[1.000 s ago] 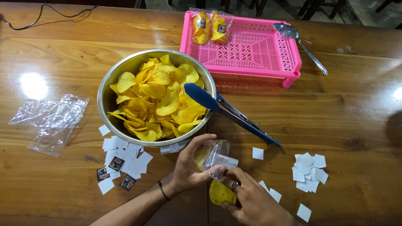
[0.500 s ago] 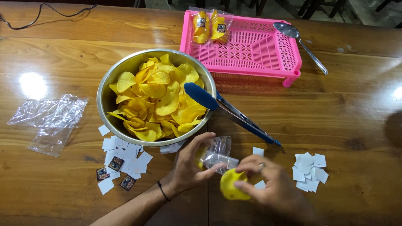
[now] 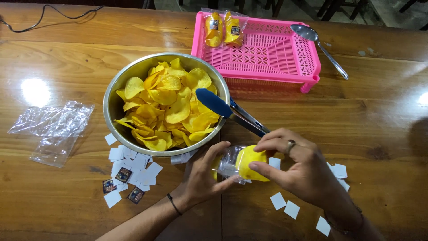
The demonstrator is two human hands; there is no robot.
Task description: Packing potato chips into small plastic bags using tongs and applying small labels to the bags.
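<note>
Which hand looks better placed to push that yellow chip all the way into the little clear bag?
Probably the right hand: its fingers already pinch the chip at the mouth of the bag. The left hand holds the bag open from below, so it is occupied.

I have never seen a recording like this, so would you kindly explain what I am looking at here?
There is no machine: a camera worn on a person's head looks down at their two bare hands over a wooden table. The left hand holds a small clear bag; the right hand grips yellow chips at its mouth. Nearby stand a steel bowl of chips with blue-handled tongs on its rim, a pink basket holding two filled packets, a spoon, empty clear bags and scattered paper squares.
</note>
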